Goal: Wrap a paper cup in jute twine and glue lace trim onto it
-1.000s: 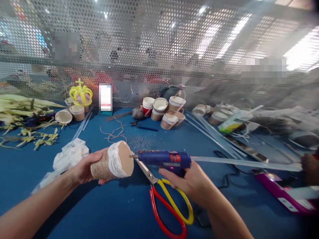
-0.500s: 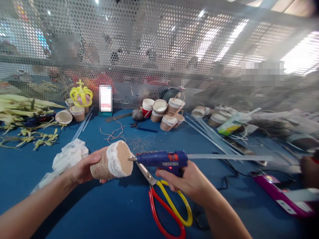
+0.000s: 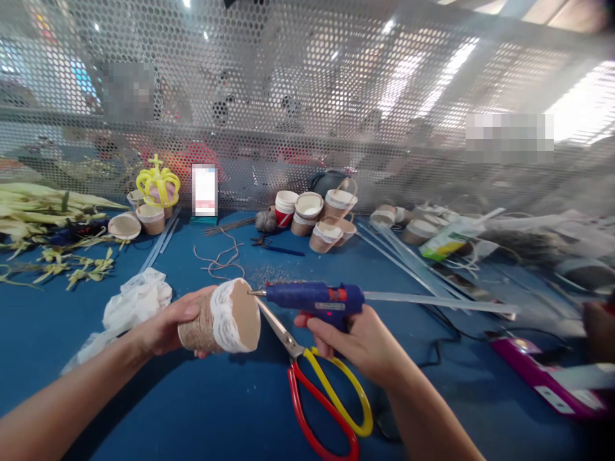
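My left hand (image 3: 180,320) is closed around a paper cup (image 3: 204,324) wrapped in brown twine, tilted so its open end faces right. A band of white lace (image 3: 225,318) circles the cup near that rim. My right hand (image 3: 355,342) grips a blue glue gun (image 3: 312,298) with a long clear glue stick (image 3: 437,298) out of its back. The gun's metal nozzle is at the upper rim of the cup; whether it touches cannot be told. Below the gun, scissors (image 3: 300,349) with one red and one yellow handle lie on the table.
Behind my left hand lies bunched white lace (image 3: 137,301). Several twine-wrapped cups (image 3: 327,234) stand by the perforated metal screen (image 3: 269,96). A purple power strip (image 3: 548,378) lies right, clear glue sticks (image 3: 413,256) farther back. Left are pale husks (image 3: 43,205) and a yellow crown (image 3: 157,182).
The cup has shifted slightly right and down and turned a little. The glue gun's nozzle has risen from beside the opening's middle to the upper rim.
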A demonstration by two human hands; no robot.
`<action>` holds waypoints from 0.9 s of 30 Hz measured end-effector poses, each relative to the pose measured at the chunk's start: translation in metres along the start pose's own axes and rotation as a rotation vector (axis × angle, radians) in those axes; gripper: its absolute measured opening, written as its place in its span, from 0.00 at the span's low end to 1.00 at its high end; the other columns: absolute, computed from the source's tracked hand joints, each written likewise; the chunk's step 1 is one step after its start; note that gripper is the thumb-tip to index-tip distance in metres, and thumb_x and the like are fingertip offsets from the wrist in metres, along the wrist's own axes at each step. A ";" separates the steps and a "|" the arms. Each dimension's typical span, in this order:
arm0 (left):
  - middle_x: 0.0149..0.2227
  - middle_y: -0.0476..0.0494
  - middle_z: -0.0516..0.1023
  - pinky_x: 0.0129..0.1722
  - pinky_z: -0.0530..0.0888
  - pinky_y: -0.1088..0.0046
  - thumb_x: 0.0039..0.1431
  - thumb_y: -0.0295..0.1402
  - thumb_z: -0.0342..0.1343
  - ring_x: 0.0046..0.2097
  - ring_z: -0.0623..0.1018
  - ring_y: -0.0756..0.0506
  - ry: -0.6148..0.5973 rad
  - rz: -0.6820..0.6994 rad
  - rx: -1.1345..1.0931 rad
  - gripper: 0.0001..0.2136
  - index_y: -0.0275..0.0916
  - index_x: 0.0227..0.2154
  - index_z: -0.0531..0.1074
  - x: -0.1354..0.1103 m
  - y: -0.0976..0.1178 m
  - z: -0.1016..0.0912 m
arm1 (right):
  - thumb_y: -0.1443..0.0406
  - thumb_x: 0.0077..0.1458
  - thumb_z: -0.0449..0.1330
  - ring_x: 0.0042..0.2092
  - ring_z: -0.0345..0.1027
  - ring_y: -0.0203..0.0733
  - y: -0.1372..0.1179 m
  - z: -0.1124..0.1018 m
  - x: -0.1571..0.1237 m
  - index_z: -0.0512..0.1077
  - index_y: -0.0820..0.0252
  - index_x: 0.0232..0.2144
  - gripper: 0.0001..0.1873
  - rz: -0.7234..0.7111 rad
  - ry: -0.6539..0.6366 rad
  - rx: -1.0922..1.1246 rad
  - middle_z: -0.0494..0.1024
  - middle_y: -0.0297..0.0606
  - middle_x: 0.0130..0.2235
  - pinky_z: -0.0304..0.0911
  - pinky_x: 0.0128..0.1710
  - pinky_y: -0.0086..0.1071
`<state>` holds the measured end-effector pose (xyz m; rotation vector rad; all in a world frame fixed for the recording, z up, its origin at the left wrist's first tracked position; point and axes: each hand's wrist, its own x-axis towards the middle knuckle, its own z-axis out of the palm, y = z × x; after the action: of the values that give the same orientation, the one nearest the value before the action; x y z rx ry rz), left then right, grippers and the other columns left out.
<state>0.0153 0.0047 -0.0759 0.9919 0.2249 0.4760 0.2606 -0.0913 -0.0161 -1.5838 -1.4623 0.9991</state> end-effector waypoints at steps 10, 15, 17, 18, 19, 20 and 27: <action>0.32 0.42 0.74 0.16 0.66 0.83 0.49 0.44 0.53 0.23 0.70 0.51 -0.012 0.039 -0.024 0.30 0.37 0.54 0.58 0.002 0.000 0.001 | 0.57 0.47 0.59 0.17 0.61 0.32 0.004 -0.003 0.001 0.71 0.63 0.22 0.13 0.074 -0.014 -0.085 0.67 0.29 0.14 0.59 0.19 0.26; 0.33 0.41 0.75 0.19 0.69 0.80 0.47 0.43 0.56 0.25 0.72 0.50 0.052 0.059 0.007 0.29 0.37 0.52 0.60 0.003 -0.002 -0.004 | 0.57 0.47 0.59 0.16 0.59 0.31 0.004 -0.005 -0.002 0.71 0.64 0.23 0.14 0.076 -0.034 -0.098 0.65 0.28 0.13 0.57 0.19 0.26; 0.34 0.42 0.74 0.22 0.71 0.79 0.46 0.42 0.57 0.26 0.73 0.50 0.061 0.064 0.013 0.29 0.39 0.51 0.61 0.001 -0.002 -0.006 | 0.56 0.46 0.59 0.16 0.58 0.31 0.004 -0.005 -0.001 0.70 0.64 0.23 0.15 0.064 -0.037 -0.049 0.65 0.28 0.13 0.58 0.19 0.26; 0.35 0.43 0.74 0.22 0.71 0.79 0.46 0.41 0.58 0.27 0.74 0.50 0.062 0.060 0.017 0.28 0.39 0.51 0.61 0.000 -0.003 -0.007 | 0.56 0.46 0.59 0.17 0.59 0.31 0.004 -0.005 -0.001 0.70 0.64 0.23 0.15 0.056 -0.034 -0.026 0.65 0.29 0.14 0.58 0.19 0.26; 0.36 0.43 0.74 0.23 0.72 0.79 0.46 0.41 0.58 0.28 0.74 0.49 0.059 0.055 0.020 0.28 0.39 0.51 0.61 0.000 -0.003 -0.007 | 0.56 0.47 0.59 0.17 0.59 0.31 0.004 -0.005 0.000 0.71 0.65 0.23 0.15 0.050 -0.025 -0.012 0.66 0.29 0.14 0.58 0.19 0.26; 0.36 0.43 0.74 0.23 0.72 0.78 0.46 0.40 0.58 0.29 0.74 0.49 0.053 0.048 0.022 0.28 0.40 0.51 0.62 -0.001 -0.003 -0.008 | 0.56 0.47 0.59 0.17 0.59 0.31 0.004 -0.005 0.000 0.71 0.65 0.23 0.15 0.048 -0.015 -0.011 0.66 0.29 0.14 0.59 0.19 0.26; 0.43 0.43 0.72 0.30 0.73 0.77 0.46 0.39 0.61 0.37 0.74 0.47 0.120 0.073 0.093 0.27 0.43 0.50 0.62 -0.001 -0.004 -0.007 | 0.57 0.46 0.60 0.16 0.58 0.31 0.010 -0.002 0.001 0.71 0.64 0.23 0.14 0.085 -0.013 -0.045 0.66 0.29 0.13 0.57 0.18 0.26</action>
<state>0.0125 0.0074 -0.0826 1.0665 0.3218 0.5970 0.2663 -0.0911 -0.0244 -1.6870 -1.4451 1.0331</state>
